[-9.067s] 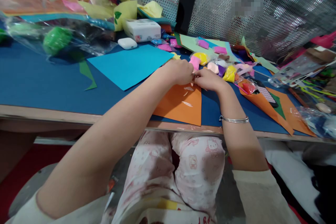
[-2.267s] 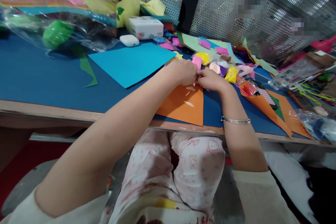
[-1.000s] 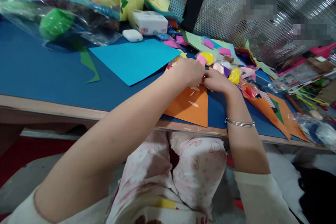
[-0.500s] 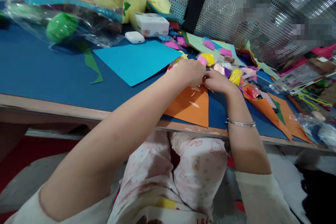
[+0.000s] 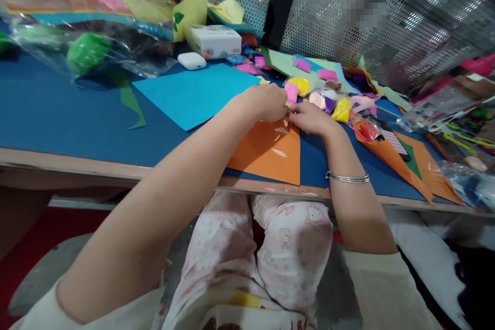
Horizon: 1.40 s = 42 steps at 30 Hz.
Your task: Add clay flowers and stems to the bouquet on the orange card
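On the blue table, an orange paper sheet (image 5: 266, 152) with white marks lies under my hands. My left hand (image 5: 270, 103) is over its far edge, fingers curled in and closed. Fingertip to fingertip with it, my right hand (image 5: 309, 117) is closed in a pinch at the sheet's far right corner. A tiny pale bit shows below the meeting fingers, but I cannot make out what they hold. A bright blue paper sheet (image 5: 185, 95) lies left of my left hand. Just beyond both hands are small bags of clay, among them a pink one (image 5: 292, 91) and a yellow one (image 5: 342, 111).
A black phone (image 5: 278, 15) leans on the perforated metal screen (image 5: 317, 10). A white earbud case (image 5: 192, 61) and tissue pack (image 5: 215, 41) stand at the back. Plastic bags with a green lump (image 5: 88, 53) fill the left. Orange folded paper (image 5: 390, 160) lies right, near the table edge.
The whole view has shifted slightly, so things on the table appear a little further left. My hands stay together over the orange sheet's far edge, with fingers still closed.
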Each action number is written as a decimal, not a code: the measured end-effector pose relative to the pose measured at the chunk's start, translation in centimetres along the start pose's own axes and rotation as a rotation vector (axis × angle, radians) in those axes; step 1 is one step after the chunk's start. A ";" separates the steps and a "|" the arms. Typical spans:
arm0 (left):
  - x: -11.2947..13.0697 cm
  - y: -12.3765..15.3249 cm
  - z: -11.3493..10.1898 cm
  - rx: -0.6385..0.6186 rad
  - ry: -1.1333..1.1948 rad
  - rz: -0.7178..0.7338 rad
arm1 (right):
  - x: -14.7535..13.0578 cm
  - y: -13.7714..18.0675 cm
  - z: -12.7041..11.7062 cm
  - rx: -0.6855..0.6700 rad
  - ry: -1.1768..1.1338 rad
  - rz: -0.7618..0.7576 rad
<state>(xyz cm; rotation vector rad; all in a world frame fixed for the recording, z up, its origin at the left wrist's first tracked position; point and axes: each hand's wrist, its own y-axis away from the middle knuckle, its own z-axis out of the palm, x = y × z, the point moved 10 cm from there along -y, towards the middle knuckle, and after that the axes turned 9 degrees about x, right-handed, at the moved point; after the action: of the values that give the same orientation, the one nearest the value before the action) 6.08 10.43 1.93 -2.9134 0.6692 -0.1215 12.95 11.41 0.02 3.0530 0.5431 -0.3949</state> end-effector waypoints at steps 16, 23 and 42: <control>-3.0 0.0 0.0 -0.049 -0.098 -0.102 | 0.0 -0.1 -0.1 -0.008 -0.033 0.006; -3.5 0.7 -0.3 -0.061 -0.055 -0.123 | 0.5 -0.2 0.2 -0.025 -0.166 0.038; -0.2 1.8 0.1 -0.213 0.132 0.072 | -0.5 0.3 -0.3 -0.018 -0.106 0.016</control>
<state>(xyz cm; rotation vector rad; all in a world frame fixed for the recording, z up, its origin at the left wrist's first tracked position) 5.14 8.92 1.55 -3.0998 0.8562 -0.2516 12.71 10.96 0.42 2.9955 0.5136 -0.5443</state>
